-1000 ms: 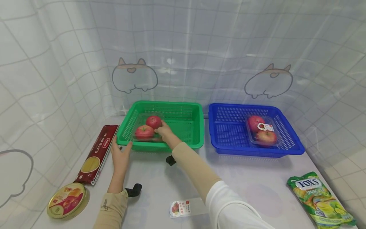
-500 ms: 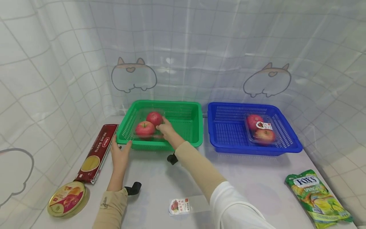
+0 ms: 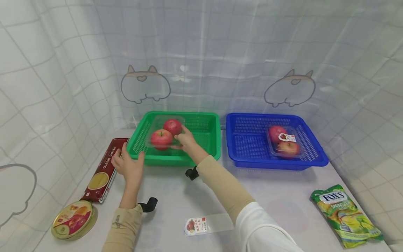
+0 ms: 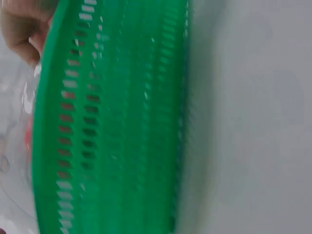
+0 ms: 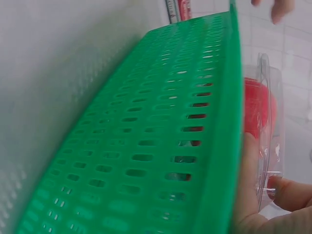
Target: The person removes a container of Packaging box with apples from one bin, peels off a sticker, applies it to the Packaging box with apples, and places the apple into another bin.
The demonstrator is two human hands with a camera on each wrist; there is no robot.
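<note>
1. Covering the work surface, a pale grey table (image 3: 176, 199) is seen, enclosed on three sides by a white checked curtain (image 3: 220, 52) printed with outlined cartoon animal shapes.
2. A green basket (image 3: 206, 140) and a blue basket (image 3: 248, 143) are set side by side at the back of the table, just apart from each other.
3. "PRIMO GUSTO" can be read on a dark red spaghetti box (image 3: 105, 168) lying left of the green basket; below it a round gold tin (image 3: 72, 219) with fruit printed on its lid is placed.
4. "FOX'S" is printed on a green candy bag (image 3: 344, 217) at the right edge, well apart from the baskets.
5. A small apple label (image 3: 196, 225) with writing too small to read lies on the table near the front.
6. A second clear pack of apples (image 3: 282, 142), bearing a white sticker, rests inside the blue basket.
7. The clear apple pack (image 3: 165, 133), with two red apples in it, is held above the left part of the green basket; its near right corner is pinched by the right hand (image 3: 185, 140), thumb below and fingers (image 5: 287, 192) curled over the plastic edge.
8. The left hand (image 3: 127, 166) is kept over the table just beside the basket's front left corner, fingers relaxed and spread, nothing being held; whether it touches the rim cannot be told.
</note>
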